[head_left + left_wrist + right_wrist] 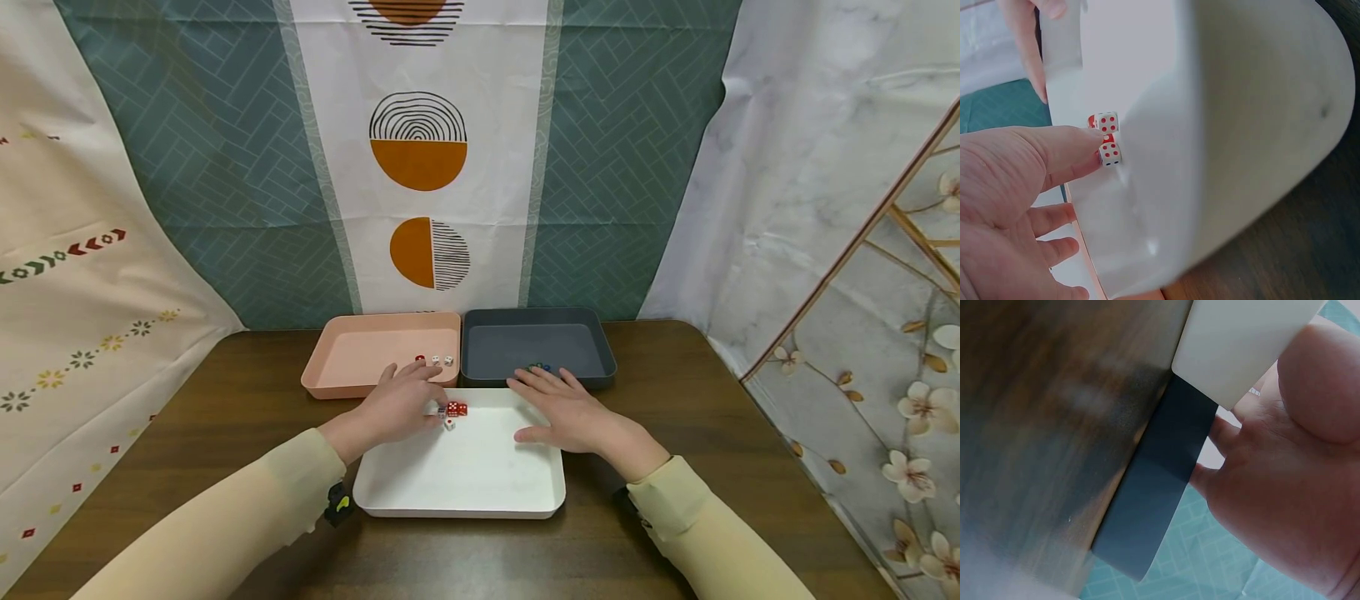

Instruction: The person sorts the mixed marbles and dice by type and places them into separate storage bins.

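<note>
My left hand (pixel 401 408) reaches over the left rim of a white tray (pixel 480 479). Its thumb and index fingertips pinch at a white die (pixel 1110 154) with red dots, while the other fingers spread over the far rim. Close against those fingertips are red dice (pixel 457 409) and another white die (pixel 449 424). Over the white tray's right side hovers my right hand (pixel 570 412), palm down, fingers spread and holding nothing. Its fingers extend over a dark grey tray (pixel 536 333) and partly cover small blue and green dice (pixel 538 367) there.
Behind the white tray, on the left, a peach tray (pixel 382 333) holds a red die (pixel 420 358) and white dice (pixel 442 360). All three trays stand close together on a dark wooden table (pixel 255 392). Patterned cloth (pixel 637 167) hangs behind it.
</note>
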